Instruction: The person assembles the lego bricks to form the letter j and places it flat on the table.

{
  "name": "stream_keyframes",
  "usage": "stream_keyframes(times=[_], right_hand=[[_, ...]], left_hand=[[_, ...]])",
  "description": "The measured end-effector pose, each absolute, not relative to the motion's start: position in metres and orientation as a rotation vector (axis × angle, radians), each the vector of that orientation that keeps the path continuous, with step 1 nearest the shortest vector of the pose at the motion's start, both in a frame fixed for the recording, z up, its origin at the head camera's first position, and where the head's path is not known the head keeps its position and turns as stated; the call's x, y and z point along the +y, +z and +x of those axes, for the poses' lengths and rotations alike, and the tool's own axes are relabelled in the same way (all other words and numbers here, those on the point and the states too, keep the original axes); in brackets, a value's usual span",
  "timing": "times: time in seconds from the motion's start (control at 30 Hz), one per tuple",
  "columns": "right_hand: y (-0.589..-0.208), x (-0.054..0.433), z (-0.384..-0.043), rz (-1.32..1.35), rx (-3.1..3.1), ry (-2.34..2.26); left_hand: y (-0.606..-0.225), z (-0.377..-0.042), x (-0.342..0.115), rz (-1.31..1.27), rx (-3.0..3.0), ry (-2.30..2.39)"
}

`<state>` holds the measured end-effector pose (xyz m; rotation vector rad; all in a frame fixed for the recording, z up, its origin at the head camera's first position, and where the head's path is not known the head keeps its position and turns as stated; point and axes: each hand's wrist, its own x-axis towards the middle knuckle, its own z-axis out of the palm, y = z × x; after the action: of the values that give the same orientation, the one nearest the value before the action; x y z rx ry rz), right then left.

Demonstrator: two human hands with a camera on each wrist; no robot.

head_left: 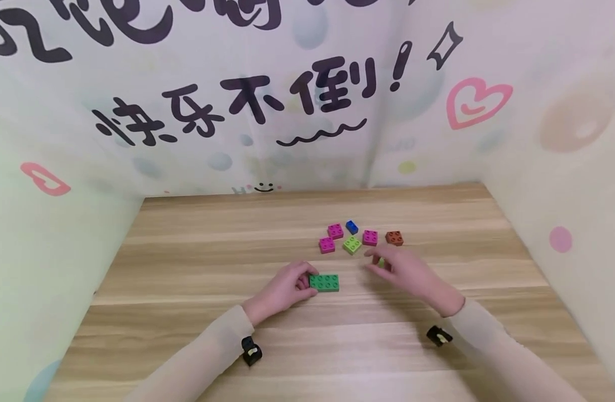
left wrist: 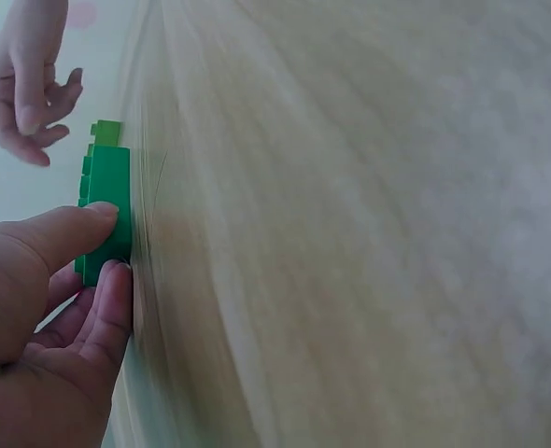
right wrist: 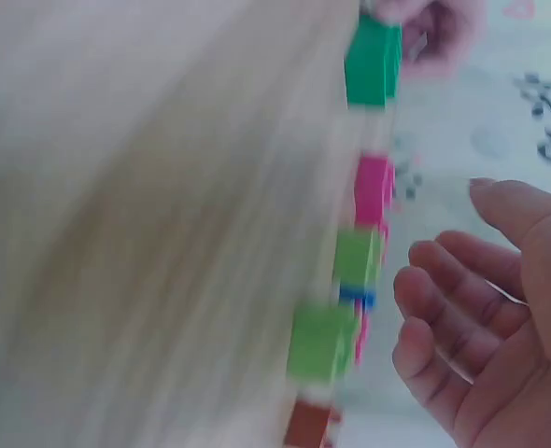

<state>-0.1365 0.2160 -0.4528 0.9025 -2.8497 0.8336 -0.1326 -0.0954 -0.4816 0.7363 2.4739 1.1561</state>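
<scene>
Head view: two hands (head_left: 284, 291) (head_left: 405, 271), eight bricks (head_left: 325, 283).

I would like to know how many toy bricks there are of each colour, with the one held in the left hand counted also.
Pink bricks: 3
Light green bricks: 2
Dark green brick, held in the left hand: 1
Blue brick: 1
Brown brick: 1
Total: 8

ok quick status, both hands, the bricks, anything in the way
Left grip: pinching green brick. Right grip: empty, just above light green brick. Brown brick and magenta brick close beyond; no obvious obstruction.
</scene>
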Motion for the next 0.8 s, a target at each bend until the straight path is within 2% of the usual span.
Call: stream_keyframes(times=[0.3,0.8], right_hand=[[-0.45,0.252,-0.148,0.979,-2.924,0.563],[-0.464,0.25,-0.154,1.002,-2.966,0.526]], left_hand=[[-0.48,-0.134,-0.097,0.741,2.455,1.158],[-0.482,-0.133,-0.098,0.791,2.464,1.198]])
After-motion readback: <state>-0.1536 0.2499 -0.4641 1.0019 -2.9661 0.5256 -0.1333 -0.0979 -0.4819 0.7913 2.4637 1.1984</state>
